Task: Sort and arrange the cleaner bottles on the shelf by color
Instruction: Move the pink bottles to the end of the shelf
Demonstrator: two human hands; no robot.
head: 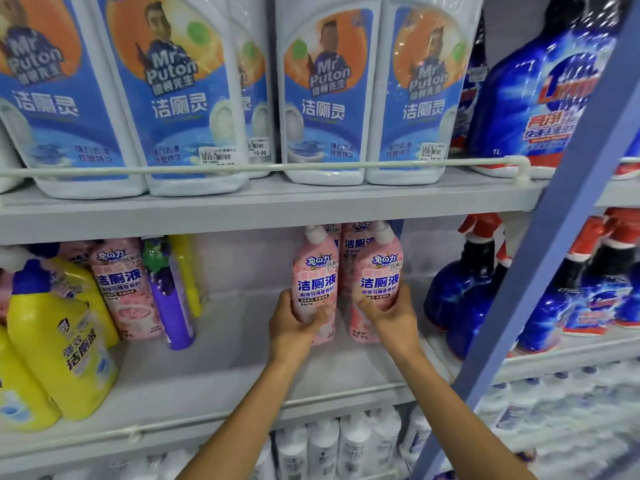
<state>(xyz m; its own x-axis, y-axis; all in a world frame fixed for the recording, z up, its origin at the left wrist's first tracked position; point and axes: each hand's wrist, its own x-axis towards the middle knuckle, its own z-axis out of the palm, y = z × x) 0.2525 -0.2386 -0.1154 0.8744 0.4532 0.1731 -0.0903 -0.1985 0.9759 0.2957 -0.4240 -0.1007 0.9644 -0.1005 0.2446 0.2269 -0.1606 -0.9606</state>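
Left hand [294, 323] gripping left pink bottle [313, 271], right hand [391, 315] gripping right pink bottle [381, 268], grey shelf [225, 368], blue upright [530, 271].

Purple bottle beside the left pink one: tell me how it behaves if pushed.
The purple bottle is tall and slim, so it would probably tip. Its glossy surface may be slippery. Seemingly round, it might roll once down.

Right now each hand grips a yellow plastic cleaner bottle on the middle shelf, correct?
No, they are pink: the head view shows the left hand gripping the left pink plastic cleaner bottle and the right hand the right pink plastic bottle, on the middle shelf.
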